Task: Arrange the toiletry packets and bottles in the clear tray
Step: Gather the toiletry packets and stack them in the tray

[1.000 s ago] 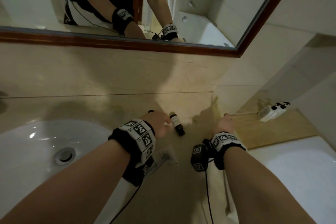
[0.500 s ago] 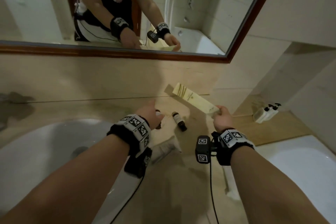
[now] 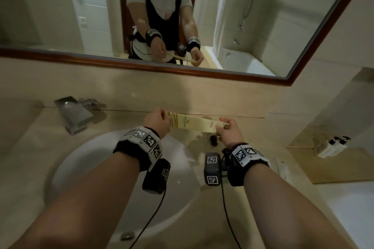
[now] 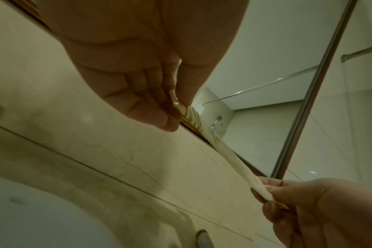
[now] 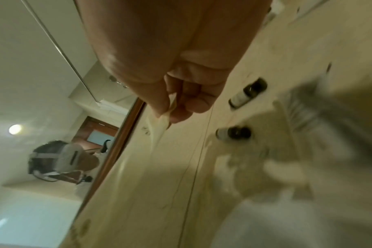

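A long cream toiletry packet (image 3: 193,124) with gold stripes at one end hangs level above the counter, near the back wall. My left hand (image 3: 158,120) pinches its striped end (image 4: 186,111), thumb against fingers. My right hand (image 3: 227,130) pinches the plain end (image 5: 162,120); it shows too in the left wrist view (image 4: 263,195). Two small dark bottles lie on the counter under the packet (image 5: 247,94) (image 5: 234,133); the head view shows only one dark bottle (image 3: 213,140). No clear tray can be made out in any view.
The white basin (image 3: 85,159) lies below my left arm, and a chrome tap (image 3: 73,114) stands at its back left. A white dispenser (image 3: 329,146) sits on a wooden board at the right. A framed mirror (image 3: 141,64) runs along the wall.
My right hand lifted the packet off the counter and brought it level. My left hand left the bottles and took the packet's striped end. The head view tilted up.
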### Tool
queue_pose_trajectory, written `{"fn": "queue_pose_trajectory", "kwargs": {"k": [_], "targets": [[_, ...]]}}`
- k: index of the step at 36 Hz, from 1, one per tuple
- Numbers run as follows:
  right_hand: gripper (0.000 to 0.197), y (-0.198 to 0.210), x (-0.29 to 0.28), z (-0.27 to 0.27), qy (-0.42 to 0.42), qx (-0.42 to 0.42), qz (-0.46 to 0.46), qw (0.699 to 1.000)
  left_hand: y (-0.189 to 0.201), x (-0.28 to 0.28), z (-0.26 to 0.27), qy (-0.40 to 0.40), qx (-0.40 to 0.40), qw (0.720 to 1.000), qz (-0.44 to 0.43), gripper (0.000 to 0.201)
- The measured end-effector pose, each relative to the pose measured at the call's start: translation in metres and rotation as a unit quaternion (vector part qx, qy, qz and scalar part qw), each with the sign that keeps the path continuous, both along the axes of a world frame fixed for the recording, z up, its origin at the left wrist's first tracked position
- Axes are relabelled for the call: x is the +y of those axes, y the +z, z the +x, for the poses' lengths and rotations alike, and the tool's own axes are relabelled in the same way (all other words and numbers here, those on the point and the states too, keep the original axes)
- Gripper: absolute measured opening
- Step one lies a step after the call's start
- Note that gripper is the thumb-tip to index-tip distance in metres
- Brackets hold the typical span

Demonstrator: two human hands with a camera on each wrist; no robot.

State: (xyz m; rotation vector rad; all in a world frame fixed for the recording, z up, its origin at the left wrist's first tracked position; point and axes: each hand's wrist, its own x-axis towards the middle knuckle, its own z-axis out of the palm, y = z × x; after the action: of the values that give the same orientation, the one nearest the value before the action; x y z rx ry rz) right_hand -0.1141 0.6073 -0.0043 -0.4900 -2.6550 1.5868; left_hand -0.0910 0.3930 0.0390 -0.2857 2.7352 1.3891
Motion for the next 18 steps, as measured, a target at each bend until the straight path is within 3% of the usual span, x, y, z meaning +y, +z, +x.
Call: {"fn": "queue_pose_trajectory", "kwargs": {"k": [9, 14, 18], "targets": [[0.032, -0.015, -0.122, 0.02, -0.015, -0.006, -0.138, 0.99, 0.002, -0.114, 0.036, 0.081, 0.023, 0.993, 0.08, 0.025], [0.033, -0.015, -0.178, 0.039, -0.001, -0.008, -0.14, 0.99, -0.003, -0.171, 0.057, 0.087, 0.023, 0.994, 0.06, 0.025], [0.029, -0.014, -0.219, 0.062, 0.02, -0.005, -0.126, 0.992, -0.01, -0.218, 0.075, 0.099, 0.03, 0.992, 0.072, 0.013]]}}
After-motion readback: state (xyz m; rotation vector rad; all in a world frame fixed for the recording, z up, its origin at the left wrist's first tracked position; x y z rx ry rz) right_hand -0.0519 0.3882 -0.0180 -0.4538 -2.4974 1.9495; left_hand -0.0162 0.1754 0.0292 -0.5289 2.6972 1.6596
